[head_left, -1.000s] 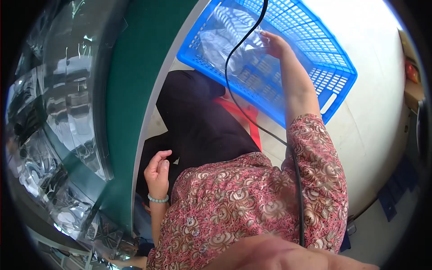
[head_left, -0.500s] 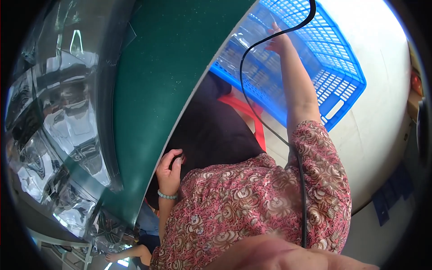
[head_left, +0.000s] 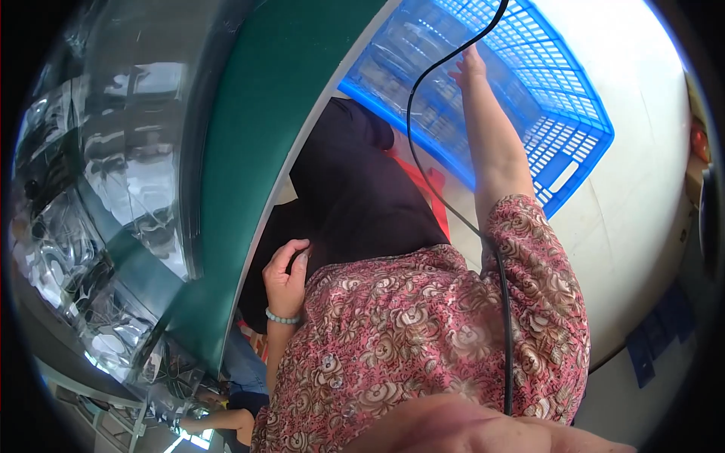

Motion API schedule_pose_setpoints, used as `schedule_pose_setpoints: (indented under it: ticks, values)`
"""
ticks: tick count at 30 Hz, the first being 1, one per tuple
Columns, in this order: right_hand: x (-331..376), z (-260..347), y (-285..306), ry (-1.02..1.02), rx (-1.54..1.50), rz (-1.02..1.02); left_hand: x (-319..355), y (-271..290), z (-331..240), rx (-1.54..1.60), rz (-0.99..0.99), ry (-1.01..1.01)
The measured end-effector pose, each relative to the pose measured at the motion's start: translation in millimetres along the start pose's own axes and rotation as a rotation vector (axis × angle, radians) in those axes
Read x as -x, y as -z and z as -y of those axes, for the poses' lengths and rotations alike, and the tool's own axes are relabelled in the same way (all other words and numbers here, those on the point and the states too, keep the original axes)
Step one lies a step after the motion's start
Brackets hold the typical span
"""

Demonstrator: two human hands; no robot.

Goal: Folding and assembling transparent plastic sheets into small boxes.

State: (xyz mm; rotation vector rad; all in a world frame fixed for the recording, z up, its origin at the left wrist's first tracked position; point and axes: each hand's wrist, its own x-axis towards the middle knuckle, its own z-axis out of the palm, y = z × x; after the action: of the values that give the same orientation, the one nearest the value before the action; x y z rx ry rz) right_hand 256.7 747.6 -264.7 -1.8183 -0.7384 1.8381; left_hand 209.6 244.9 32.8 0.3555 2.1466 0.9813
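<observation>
My right arm stretches up and away into a blue plastic basket (head_left: 596, 140) with latticed walls. Inside it, my right hand (head_left: 471, 69) has its fingers apart over thin clear plastic pieces (head_left: 411, 45), and I see nothing gripped in it. Near my lap, just right of the green table edge, is my left hand (head_left: 285, 281), wearing a bead bracelet (head_left: 282, 317). Its fingers are loosely bent, with a gap between thumb and forefinger and nothing visible in them.
A green tabletop (head_left: 260, 98) slants along my left, with shiny clear plastic (head_left: 143, 158) piled on it. A black cable (head_left: 410, 113) hangs across the view. Something red (head_left: 429, 181) lies beside the basket. Another person's arm (head_left: 226, 424) shows at the lower left.
My right hand has drawn slightly back toward me within the basket. The table edge has shifted left in view, uncovering more of my dark-clothed lap. My left hand stays almost in place.
</observation>
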Motion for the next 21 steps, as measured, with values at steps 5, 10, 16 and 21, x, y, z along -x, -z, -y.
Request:
schedule_pose_setpoints:
  ticks: [5, 10, 16, 21]
  values:
    - [55.2, 90.5, 30.1, 0.522, -0.035, -0.241, -8.9, -3.9, -5.0, 0.028, 0.037, -0.257]
    - [258.8, 158.1, -24.6, 1.818, -0.09, 0.038, -18.9, 11.9, -13.4, 0.183, 0.115, -0.584]
    - [388.9, 114.0, -136.6, 2.003, 0.777, 1.318, -37.3, 54.3, -47.1, 0.288, 0.035, -0.908]
    - [373.6, 77.6, -202.4, 2.07, 1.19, 1.1, -98.3, 136.1, -73.6, 0.196, -0.623, -0.62]
